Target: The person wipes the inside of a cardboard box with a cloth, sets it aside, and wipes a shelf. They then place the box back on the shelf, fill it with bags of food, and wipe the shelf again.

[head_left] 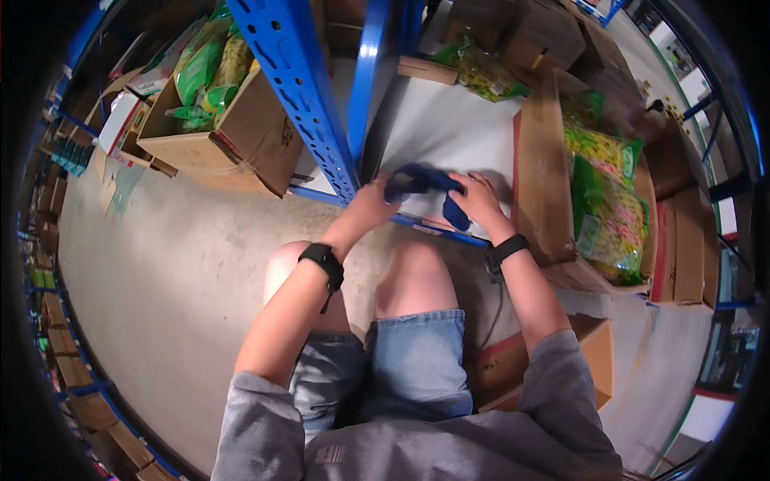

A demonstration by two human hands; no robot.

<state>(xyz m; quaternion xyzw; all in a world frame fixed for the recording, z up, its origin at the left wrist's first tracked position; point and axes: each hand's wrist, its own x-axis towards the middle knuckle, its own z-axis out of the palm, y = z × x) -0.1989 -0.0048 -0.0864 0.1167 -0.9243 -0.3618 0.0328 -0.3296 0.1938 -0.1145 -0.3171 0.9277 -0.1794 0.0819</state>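
Observation:
Both of my hands reach over the front edge of a white shelf board point(481, 136) with a blue rim. Between them is a dark blue cloth point(429, 183), bunched and partly blurred. My left hand point(374, 204) has its fingers closed on the cloth's left end, close to the blue upright. At the cloth's right end, my right hand point(480, 199) grips it with thumb and fingers, and a flap hangs below that hand. A black band circles each wrist.
An open carton point(541, 184) of green and yellow packets stands right of my hands, and another carton point(241, 152) lies left of the blue upright point(301, 80). One packet point(485, 76) rests at the shelf's back. An open box point(593, 361) sits beside my right knee.

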